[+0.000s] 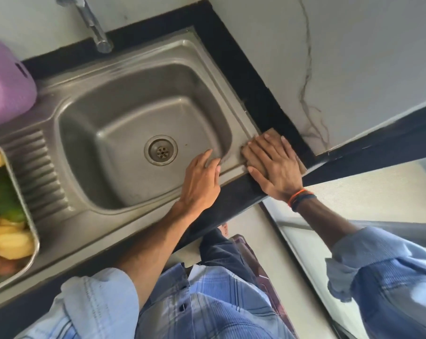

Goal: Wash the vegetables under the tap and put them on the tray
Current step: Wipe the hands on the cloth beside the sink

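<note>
— Vegetables [6,231] sit in the tray [33,243], left of the sink [143,123]?
— Yes. Right hand [273,167] presses a cloth [270,134] flat at the sink's right rim; left hand [199,182] rests open. A wet rim could slip either palm.

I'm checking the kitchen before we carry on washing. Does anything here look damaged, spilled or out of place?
One thing: a dark jagged crack runs down the pale wall right of the sink, branching near the counter. Nothing looks spilled; the tap is off and the vegetables sit in the tray.
</note>
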Available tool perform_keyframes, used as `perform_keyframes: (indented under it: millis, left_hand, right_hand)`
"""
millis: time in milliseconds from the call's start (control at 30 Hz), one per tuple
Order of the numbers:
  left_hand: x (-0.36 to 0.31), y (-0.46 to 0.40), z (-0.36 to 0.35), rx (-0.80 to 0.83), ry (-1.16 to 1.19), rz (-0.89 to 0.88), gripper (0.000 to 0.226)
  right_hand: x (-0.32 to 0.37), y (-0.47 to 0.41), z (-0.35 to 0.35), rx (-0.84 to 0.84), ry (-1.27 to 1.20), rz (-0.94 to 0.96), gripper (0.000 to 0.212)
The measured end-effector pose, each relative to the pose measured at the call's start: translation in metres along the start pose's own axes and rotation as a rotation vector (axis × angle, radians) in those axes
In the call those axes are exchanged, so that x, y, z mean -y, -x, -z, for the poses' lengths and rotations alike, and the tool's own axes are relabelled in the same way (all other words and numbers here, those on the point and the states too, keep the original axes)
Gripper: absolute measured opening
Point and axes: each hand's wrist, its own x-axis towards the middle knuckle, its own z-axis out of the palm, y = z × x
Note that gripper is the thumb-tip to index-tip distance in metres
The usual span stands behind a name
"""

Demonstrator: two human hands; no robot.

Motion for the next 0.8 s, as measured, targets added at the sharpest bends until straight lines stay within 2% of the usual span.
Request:
perform_keyframes:
  millis: [233,467,633,800]
  left_hand:
    - [0.089,0.084,0.037,-0.127,-0.078,0.086,0.02]
    - [0.173,0.205,0.089,-0.229,-0.204,0.195,0.03]
    - [0.204,0.273,0.103,-0.202,-0.254,0.312,0.045]
    - [0.21,0.289,0.109,-0.188,-0.262,0.293,0.053]
  right_hand:
    - [0.172,0.021,-0.013,0.053,-0.068,0.066,0.059]
    - [0.329,0.043,-0.029,0.012,-0.145,0.16,0.056]
    - [0.392,0.058,-0.038,0.004,-0.157,0.221,0.057]
    - [0.411,0.045,-0.043,0.049,-0.113,0.217,0.059]
